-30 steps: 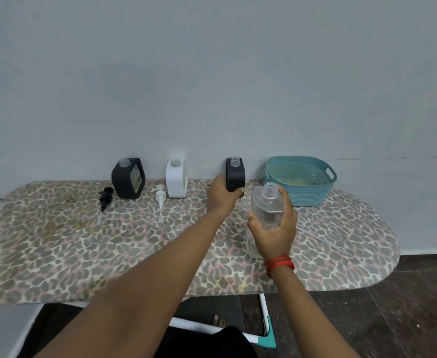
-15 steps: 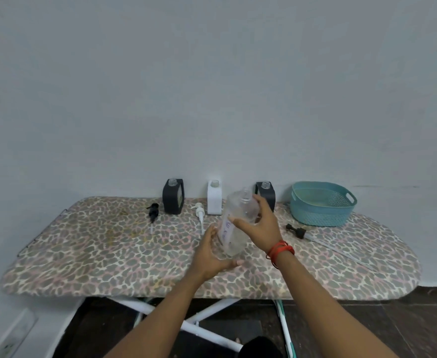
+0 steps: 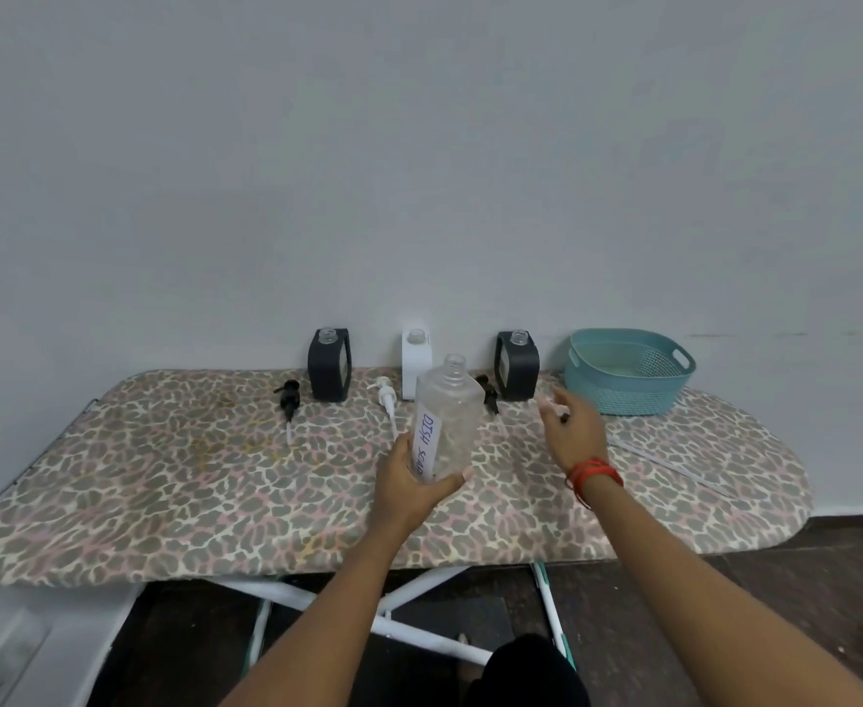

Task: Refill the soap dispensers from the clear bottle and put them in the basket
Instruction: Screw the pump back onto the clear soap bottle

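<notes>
- Clear bottle (image 3: 449, 415): upright, held above the worktop (image 3: 164, 477), cap off. It looks nearly empty, so probably light.
- Thin stiff plastic with smooth walls, likely slippery if soapy.
- Left hand (image 3: 411, 489) wraps the bottle's base, thumb across the front. For pouring, mid-body over the label looks like the safer hold.
- Right hand (image 3: 572, 433): fingers loosely spread, holding nothing I can make out, near the right black dispenser (image 3: 517, 367).
- Basket (image 3: 623, 398) sits just beyond that dispenser.
</notes>
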The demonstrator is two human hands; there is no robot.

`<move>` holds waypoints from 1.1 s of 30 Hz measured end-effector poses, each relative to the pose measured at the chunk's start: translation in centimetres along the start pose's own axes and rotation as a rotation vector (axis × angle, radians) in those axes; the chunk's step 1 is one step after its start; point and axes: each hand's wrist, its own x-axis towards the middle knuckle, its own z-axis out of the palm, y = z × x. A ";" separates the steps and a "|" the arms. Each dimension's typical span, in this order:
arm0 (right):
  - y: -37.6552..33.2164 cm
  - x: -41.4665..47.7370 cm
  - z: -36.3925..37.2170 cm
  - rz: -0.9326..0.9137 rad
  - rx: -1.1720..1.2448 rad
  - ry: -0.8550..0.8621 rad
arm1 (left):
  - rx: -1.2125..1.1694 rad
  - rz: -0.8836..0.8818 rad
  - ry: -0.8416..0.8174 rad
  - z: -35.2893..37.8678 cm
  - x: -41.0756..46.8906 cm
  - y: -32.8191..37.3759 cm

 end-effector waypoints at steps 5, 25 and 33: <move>3.5 2.5 -0.4 0.187 -0.590 -0.126 | 0.030 -0.011 0.005 0.3 0.3 -0.3; -6.7 2.0 -2.0 -0.465 -0.290 0.011 | 0.078 0.070 0.180 0.3 -0.8 0.8; -19.7 0.5 -9.0 -0.574 0.362 0.314 | 0.123 0.057 0.264 0.0 -1.2 1.1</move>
